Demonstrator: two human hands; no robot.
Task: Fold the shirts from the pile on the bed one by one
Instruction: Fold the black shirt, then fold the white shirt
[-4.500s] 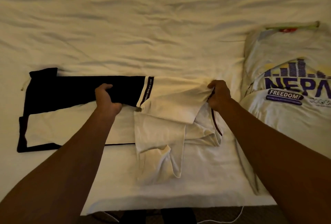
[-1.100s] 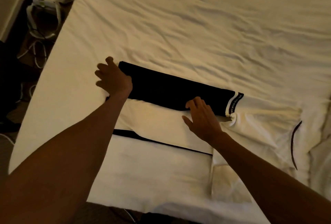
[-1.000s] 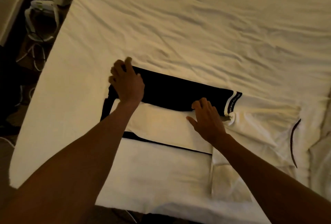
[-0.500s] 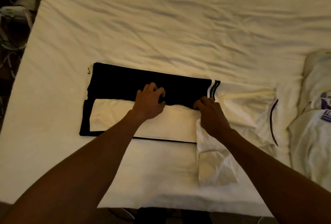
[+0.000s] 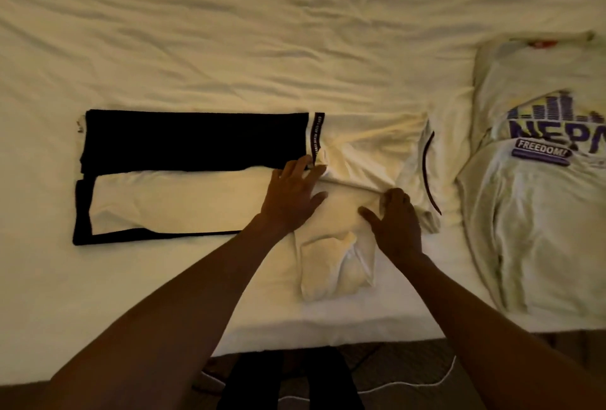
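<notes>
Head view: the black-and-white shirt [image 5: 196,143] lies partly folded lengthwise near the front edge of the bed [image 5: 229,32], with its black half toward the left edge. The left hand [image 5: 292,194] rests flat on its middle, fingers spread. The right hand [image 5: 398,222] lies just beside it on a white fold, fingers bent; whether it pinches cloth I cannot tell. A printed shirt [image 5: 541,212] lies by the right edge.
</notes>
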